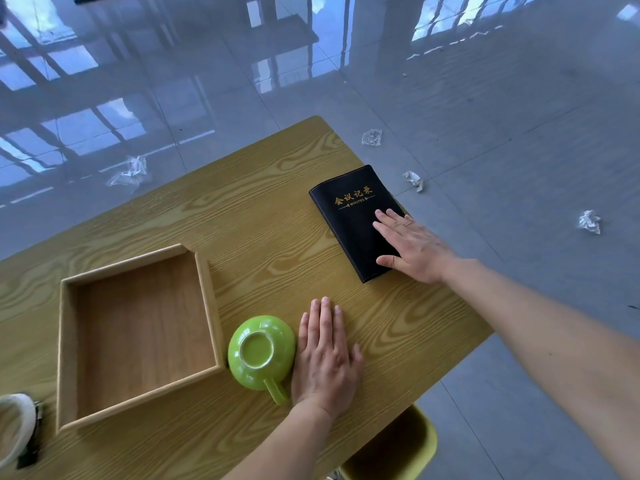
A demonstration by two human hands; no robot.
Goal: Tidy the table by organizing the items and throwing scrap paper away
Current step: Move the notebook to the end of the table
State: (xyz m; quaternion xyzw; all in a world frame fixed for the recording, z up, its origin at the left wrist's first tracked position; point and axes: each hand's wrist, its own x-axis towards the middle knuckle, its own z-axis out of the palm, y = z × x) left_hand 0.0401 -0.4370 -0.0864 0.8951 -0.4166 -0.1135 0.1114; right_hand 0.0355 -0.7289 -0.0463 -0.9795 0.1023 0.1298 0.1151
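Notebook (pixel 353 216) — black cover, gold lettering, closed.

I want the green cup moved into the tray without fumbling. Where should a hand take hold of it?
The green cup lies upside down beside the wooden tray, handle toward the person. Probably hook the handle from the near side with the left hand, flat right beside it.
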